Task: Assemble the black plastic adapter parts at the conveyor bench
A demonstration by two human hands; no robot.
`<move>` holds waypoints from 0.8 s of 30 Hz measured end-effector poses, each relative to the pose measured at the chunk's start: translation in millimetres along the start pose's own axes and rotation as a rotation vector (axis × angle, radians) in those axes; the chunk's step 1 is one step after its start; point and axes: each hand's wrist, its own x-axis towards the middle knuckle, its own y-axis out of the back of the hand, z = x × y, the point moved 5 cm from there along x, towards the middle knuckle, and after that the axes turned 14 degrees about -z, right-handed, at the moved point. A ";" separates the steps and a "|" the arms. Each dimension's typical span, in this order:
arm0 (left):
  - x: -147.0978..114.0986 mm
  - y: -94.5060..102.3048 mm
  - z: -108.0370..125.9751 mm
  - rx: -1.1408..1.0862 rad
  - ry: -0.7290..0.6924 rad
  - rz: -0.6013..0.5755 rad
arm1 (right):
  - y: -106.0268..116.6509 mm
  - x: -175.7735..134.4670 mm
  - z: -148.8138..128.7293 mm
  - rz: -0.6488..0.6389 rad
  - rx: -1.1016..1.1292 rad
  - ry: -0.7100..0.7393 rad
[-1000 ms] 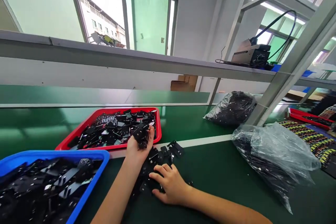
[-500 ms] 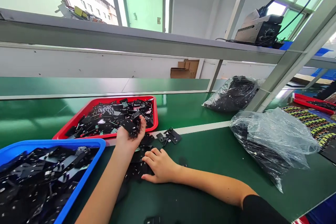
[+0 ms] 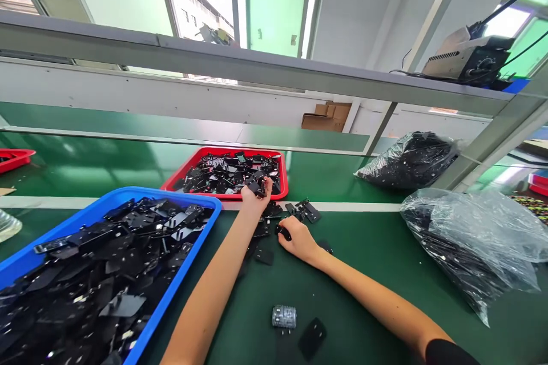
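While the half-curled left hand [image 3: 257,199] cups black parts [image 3: 256,184], the right hand [image 3: 299,239] pinches a dark piece [image 3: 283,232], a loose pile [image 3: 262,229] just beside it at nine o'clock.

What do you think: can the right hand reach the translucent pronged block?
Probably yes: green tabletop lies between the right hand and the pronged block, with no barrier visible, though the hand holds a black piece.

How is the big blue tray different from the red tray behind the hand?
The blue tray is up close; the red tray lies farther back. The blue tray runs off the picture's edge; the red tray fits inside it, partly hidden by the left hand. Both hold heaps of black parts.
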 end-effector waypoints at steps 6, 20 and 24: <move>-7.9 17.6 -38.5 -0.038 0.137 -0.091 | 1.5 6.9 9.2 0.178 0.067 -0.125; -9.2 16.8 -66.2 0.125 0.237 -0.002 | 64.9 29.2 23.4 0.605 0.213 -0.348; -9.1 24.5 -82.0 0.279 0.277 0.048 | 69.4 47.5 12.9 0.471 0.090 -0.280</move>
